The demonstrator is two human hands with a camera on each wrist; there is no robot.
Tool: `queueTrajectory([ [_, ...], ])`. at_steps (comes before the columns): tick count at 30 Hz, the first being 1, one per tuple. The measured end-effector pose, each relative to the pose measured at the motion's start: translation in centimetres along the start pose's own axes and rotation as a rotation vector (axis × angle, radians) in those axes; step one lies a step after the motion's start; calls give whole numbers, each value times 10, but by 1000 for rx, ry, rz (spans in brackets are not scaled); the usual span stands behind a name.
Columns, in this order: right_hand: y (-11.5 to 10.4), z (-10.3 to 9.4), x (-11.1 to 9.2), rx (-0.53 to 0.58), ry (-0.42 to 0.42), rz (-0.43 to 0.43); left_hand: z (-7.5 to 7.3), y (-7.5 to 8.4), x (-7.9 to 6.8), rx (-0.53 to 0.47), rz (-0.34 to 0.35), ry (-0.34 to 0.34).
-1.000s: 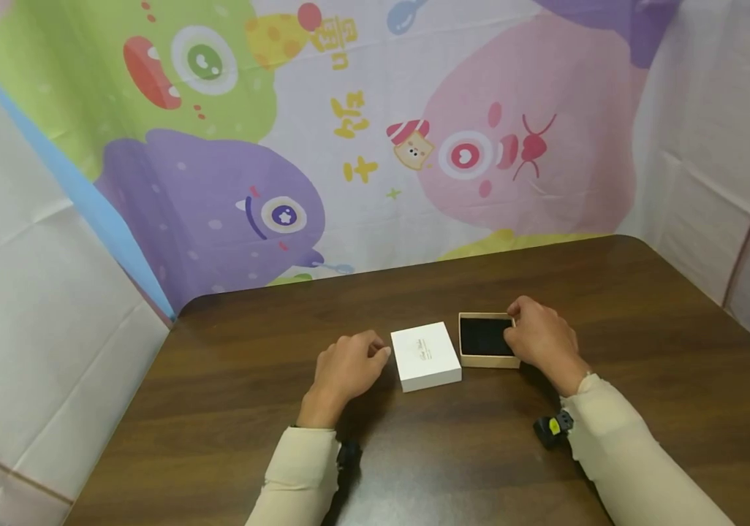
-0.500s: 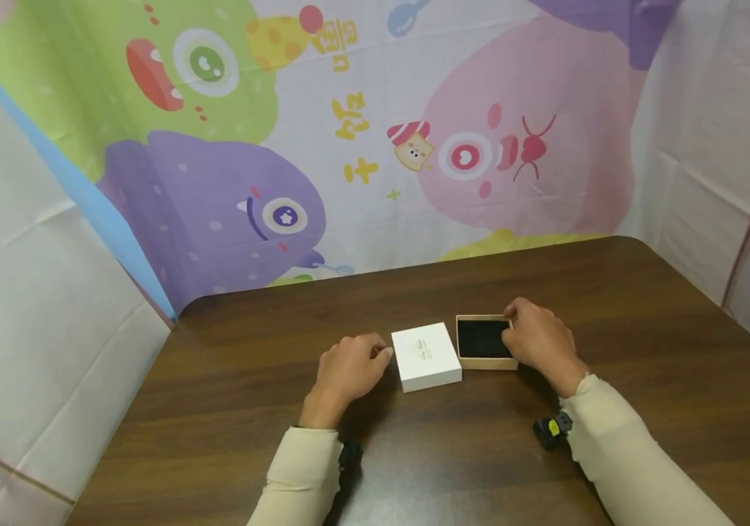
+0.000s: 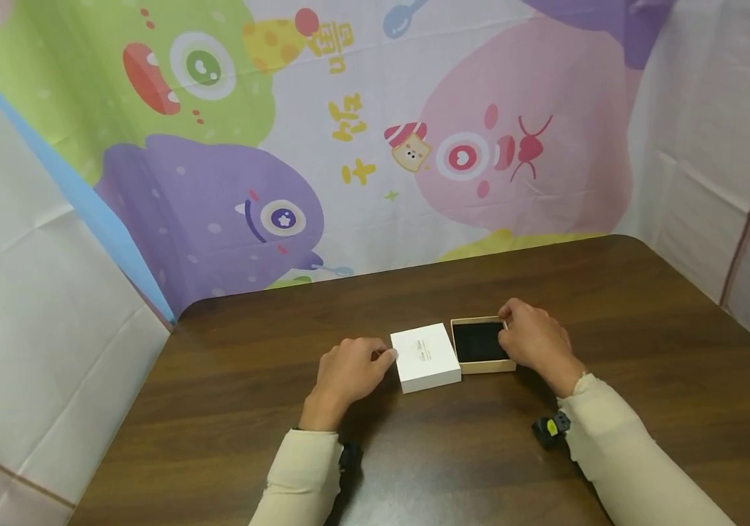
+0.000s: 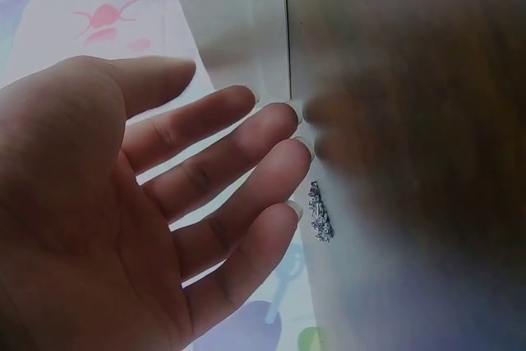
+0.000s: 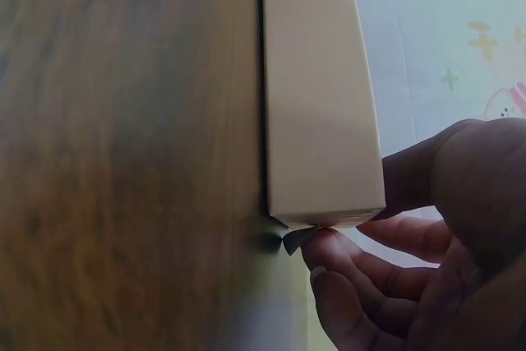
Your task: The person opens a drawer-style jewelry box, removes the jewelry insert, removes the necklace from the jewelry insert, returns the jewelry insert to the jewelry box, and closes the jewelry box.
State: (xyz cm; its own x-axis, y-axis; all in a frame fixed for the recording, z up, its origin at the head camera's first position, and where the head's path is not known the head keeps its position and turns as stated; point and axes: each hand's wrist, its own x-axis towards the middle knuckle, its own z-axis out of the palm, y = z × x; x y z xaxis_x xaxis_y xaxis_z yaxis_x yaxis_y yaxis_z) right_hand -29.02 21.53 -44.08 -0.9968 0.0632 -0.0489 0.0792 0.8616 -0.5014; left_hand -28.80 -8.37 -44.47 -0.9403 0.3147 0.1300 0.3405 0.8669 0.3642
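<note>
A white box lid [image 3: 425,356] with small gold lettering lies on the table, top side up. My left hand [image 3: 351,372] is at its left side, fingers loosely bent and fingertips at the lid's edge. Beyond these fingertips, a small sparkling silver ornament [image 4: 320,213] lies on the table in the left wrist view; the head view hides it behind the hand. Right of the lid is a tan box base [image 3: 488,367] with a black lining [image 3: 478,342]. My right hand [image 3: 536,340] pinches its right end, thumb over the rim and fingertips at the outer wall.
All this stands on a dark brown wooden table [image 3: 454,453]. A cartoon-printed cloth [image 3: 362,212] hangs along its back edge. Pale panels rise at the left [image 3: 39,314] and right [image 3: 697,183].
The box base has slid a little left, close against the lid, and turned slightly, with my right hand moving along. My left hand has shifted slightly right, to the lid's edge.
</note>
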Motion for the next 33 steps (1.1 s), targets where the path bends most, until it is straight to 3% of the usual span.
queueTrajectory([
  [33,-4,7,-2,-18,26,-121,2,2,-1,-9,2,-31],
])
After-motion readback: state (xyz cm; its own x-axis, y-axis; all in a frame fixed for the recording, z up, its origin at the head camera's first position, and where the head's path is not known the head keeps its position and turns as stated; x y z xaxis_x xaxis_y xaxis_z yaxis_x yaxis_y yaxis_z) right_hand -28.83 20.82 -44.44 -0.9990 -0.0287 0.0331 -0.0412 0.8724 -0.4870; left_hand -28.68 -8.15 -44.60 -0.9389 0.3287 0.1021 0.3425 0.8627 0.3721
